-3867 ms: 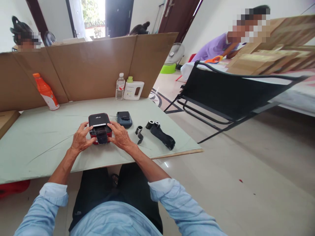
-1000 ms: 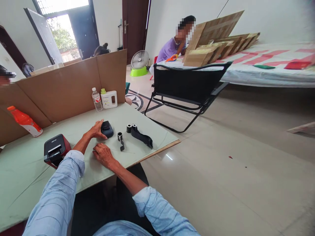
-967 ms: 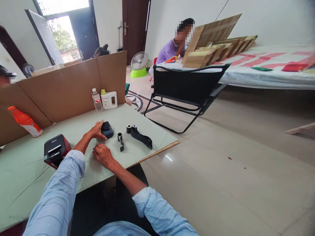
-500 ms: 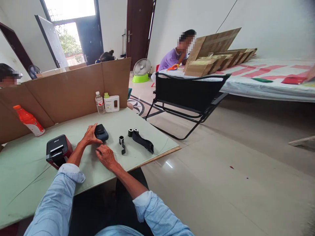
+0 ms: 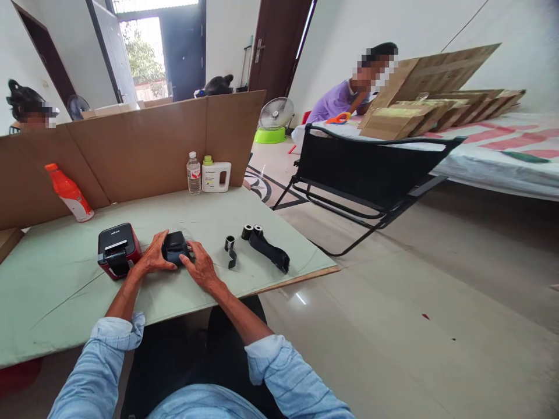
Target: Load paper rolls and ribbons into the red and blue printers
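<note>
Right hand (image 5: 201, 269) is now gripping the small dark device (image 5: 175, 247) | left hand (image 5: 152, 256) is holding it, not the red-black printer (image 5: 117, 249) as at first | device is being held nearer the printer than a moment ago

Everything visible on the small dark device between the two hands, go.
The small dark device is boxy with rounded corners: black on top, dark blue-grey on its near face, seemingly plastic. It sits low over the pale green table, top up; whether its base touches is unclear. The left hand grips its left side, the right hand its right. Any markings are too small to read.
</note>
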Tool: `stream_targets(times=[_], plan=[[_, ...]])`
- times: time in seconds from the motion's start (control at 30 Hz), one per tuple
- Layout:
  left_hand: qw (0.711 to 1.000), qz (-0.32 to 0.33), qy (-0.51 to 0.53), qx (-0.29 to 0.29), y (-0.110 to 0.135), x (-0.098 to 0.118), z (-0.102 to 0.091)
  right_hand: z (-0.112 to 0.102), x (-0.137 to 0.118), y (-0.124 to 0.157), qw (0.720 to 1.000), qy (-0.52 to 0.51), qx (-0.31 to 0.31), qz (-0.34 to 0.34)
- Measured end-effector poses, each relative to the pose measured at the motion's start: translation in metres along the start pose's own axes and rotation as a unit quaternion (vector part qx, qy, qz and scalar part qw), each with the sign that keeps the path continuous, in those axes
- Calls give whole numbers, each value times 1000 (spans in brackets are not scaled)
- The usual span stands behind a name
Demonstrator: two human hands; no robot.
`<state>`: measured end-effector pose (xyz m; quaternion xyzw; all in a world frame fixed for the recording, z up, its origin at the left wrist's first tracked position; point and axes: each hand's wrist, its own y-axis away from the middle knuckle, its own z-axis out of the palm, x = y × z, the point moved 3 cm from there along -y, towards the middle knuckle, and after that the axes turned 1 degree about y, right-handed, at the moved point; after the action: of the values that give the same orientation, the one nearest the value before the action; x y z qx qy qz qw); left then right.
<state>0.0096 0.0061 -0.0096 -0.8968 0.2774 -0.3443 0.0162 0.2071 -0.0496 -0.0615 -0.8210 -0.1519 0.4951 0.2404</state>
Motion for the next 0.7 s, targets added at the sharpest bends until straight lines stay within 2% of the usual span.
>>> stream_targets(times=[0.13,0.27,0.53,0.7], plan=[[996,-55,56,50,15,-8,6,0,2,2,1000,8,-5,2],[992,-79,71,69,24,-9,11,2,3,4,999,25,-18,8],[992,-67,72,83,30,-7,19,6,8,5,997,46,-56,7],[993,-55,45,98,38,-8,26,11,14,8,998,38,-49,-2]])
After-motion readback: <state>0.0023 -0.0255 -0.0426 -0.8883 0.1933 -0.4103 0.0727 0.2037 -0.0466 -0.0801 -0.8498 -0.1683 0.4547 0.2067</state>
